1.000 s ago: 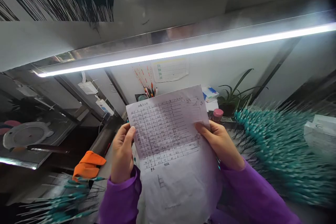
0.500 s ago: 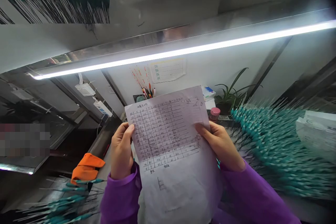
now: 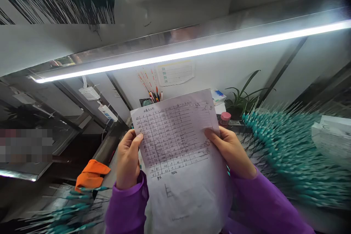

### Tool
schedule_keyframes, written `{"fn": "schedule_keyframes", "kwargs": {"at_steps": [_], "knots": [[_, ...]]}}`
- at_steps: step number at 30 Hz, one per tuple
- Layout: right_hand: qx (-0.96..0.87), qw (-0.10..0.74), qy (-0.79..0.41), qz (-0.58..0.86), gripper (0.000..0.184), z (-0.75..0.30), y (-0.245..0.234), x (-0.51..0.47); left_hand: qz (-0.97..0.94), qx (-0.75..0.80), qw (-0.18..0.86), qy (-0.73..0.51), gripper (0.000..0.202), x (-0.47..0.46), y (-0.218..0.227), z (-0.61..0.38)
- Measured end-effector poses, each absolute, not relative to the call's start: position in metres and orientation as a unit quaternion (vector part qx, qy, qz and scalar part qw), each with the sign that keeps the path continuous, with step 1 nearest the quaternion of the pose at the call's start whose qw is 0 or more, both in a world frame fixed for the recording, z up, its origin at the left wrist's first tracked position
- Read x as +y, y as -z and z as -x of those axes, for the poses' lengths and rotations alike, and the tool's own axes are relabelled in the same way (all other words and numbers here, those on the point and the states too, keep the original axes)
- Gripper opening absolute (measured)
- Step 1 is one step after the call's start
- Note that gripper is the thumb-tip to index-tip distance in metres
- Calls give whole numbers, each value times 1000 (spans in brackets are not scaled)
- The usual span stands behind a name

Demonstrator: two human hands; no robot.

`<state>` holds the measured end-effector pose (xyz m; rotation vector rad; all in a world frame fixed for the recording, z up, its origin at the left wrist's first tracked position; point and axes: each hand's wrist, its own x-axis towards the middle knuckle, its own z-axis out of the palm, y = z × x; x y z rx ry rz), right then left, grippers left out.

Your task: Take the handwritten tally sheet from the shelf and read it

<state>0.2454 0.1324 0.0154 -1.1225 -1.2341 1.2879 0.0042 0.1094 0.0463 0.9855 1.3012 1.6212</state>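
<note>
A white sheet of paper (image 3: 178,146) with a handwritten table of numbers is held up in front of me. My left hand (image 3: 128,161) grips its left edge, thumb on the front. My right hand (image 3: 231,151) grips the right edge the same way. Both arms wear purple sleeves. The lower part of the sheet hangs down between my wrists.
A large bundle of teal fishing floats (image 3: 287,153) bristles at the right; more teal floats (image 3: 68,208) lie at the lower left beside an orange cloth (image 3: 91,175). Behind the paper are a cup of floats (image 3: 152,93), a pink-lidded jar (image 3: 225,117), a potted plant (image 3: 242,98) and a light bar (image 3: 192,53) overhead.
The view shifted slightly; both hands still hold the paper in about the same place.
</note>
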Motion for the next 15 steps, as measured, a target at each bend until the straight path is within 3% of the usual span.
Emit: {"fn": "schedule_keyframes", "kwargs": {"at_steps": [15], "knots": [[-512,500,-525,461,31,-246,-16,133,-389,517,416,-639,11,113,-44,-4]]}}
